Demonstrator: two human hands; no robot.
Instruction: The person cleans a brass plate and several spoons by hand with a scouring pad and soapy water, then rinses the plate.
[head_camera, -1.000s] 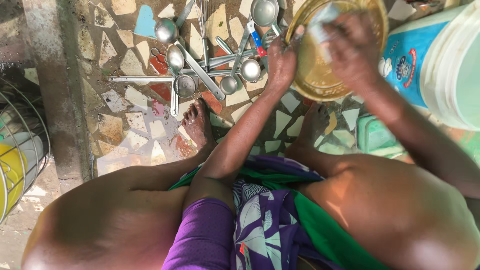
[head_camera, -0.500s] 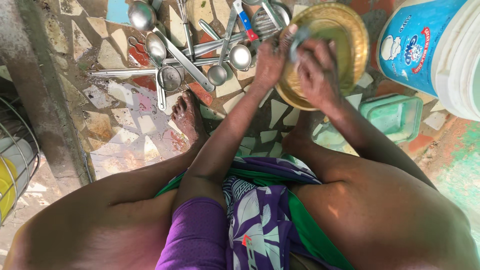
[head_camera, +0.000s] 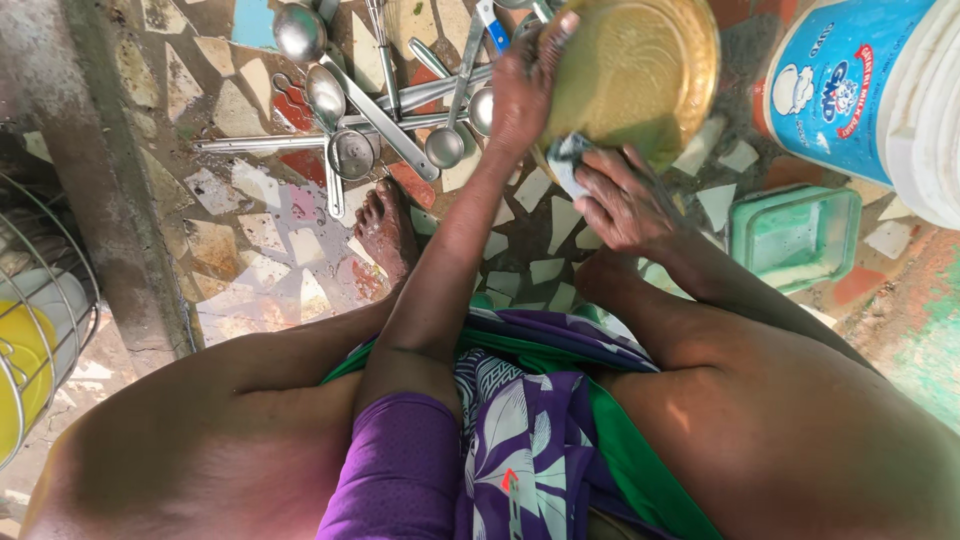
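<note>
Brass plate (head_camera: 640, 70) in left hand (head_camera: 520, 95), perhaps soapy, green tub (head_camera: 795, 235) nearby

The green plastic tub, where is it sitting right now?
In the head view the green plastic tub sits on the mosaic floor at right, just below the blue-and-white bucket, beyond the right hand.

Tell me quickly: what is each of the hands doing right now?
Left hand: closed on the rim of the round brass plate.
Right hand: holding a scrubbing pad against the plate's lower edge.
</note>
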